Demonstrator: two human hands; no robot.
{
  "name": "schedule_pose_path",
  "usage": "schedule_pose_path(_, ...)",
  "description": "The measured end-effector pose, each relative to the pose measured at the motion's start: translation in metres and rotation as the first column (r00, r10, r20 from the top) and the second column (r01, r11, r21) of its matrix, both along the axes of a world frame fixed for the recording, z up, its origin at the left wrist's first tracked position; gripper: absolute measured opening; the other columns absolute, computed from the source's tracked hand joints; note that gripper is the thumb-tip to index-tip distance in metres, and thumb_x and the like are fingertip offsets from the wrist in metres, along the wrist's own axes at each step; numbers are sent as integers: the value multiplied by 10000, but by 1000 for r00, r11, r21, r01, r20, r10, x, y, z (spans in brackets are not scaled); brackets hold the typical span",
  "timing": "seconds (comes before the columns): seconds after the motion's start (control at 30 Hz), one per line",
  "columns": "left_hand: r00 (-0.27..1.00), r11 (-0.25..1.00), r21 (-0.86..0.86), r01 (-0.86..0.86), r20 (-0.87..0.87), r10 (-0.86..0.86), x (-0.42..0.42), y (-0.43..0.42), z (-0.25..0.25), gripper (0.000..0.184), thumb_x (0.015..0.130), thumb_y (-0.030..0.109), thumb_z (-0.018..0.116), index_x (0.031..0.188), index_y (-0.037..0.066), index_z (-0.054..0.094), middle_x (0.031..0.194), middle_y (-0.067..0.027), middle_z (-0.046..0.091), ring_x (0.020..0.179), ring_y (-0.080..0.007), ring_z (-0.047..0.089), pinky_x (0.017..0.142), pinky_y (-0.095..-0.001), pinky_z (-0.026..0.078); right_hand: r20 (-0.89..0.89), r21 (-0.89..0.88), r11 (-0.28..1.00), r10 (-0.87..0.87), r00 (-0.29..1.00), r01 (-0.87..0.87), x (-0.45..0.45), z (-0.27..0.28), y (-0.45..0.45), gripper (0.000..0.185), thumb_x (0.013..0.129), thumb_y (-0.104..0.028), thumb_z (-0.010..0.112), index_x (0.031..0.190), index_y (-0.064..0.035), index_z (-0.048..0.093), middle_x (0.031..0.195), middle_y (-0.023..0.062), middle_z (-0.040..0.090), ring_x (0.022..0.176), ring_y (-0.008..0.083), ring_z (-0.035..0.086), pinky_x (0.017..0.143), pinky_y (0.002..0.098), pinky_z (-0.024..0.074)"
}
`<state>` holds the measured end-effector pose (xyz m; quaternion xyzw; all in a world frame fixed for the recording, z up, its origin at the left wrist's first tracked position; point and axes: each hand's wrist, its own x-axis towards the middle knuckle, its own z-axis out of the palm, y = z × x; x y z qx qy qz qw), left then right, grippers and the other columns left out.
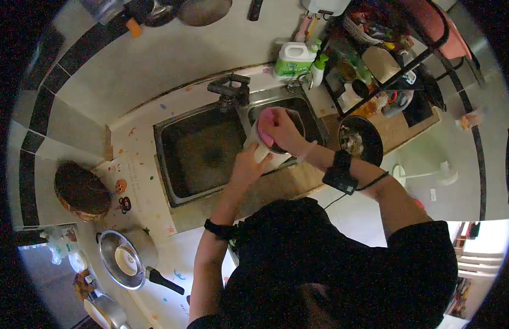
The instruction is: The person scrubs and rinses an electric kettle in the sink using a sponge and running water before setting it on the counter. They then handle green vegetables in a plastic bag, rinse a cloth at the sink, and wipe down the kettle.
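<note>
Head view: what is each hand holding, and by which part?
Left hand: the pot, by its pale handle. Right hand: a pink sponge or cloth, exact grip hidden.

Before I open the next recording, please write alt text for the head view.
A person's left hand holds a pale-handled pot over the right basin of a double sink, while the right hand holds a pink cloth or sponge inside it. A black pan sits right of the sink; a lidded pot stands at lower left.

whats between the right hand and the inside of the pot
In the head view, a pink cloth or sponge, held by the right hand, lies between it and the pot.
</note>
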<state>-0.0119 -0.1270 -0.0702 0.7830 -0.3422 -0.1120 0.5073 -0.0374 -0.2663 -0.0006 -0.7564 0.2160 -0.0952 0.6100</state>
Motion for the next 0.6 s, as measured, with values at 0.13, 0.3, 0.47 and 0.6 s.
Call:
schedule_pose_path(0.13,1000,997,-83,6,-26,-8,2,3,-8,406,720,328,657,945,11,537,834,-223,597,787,-386,582,651,-421,474,-110,-346,824,439,892,-448,-18,6,-14,208,815,-157,509,958,-6,512,878,121,584,819,220,552,719,339,449)
schedule_pose_path(0.3,999,999,-39,6,39,-4,7,0,7,414,722,334,650,948,4,540,842,-219,598,793,-388,580,671,-421,471,-623,-529,73,643,445,-846,-11,14,-92,250,808,-221,479,858,14,547,839,155,602,776,322,589,704,405,471)
schedule_pose_path(0.47,996,996,-1,90,18,-90,14,-7,8,419,722,341,648,953,7,543,872,-220,595,812,-383,581,686,-412,470,-547,-821,-547,669,504,-165,35,21,-94,110,635,-176,582,710,-110,628,811,27,590,932,236,487,852,341,378)
schedule_pose_path(0.6,994,997,-35,73,78,-71,16,-10,4,453,727,358,639,997,10,532,922,-217,591,856,-377,575,717,-404,466,-515,-827,-562,746,423,-15,36,23,-79,146,607,-191,590,721,-112,635,836,3,595,928,243,486,854,339,383)
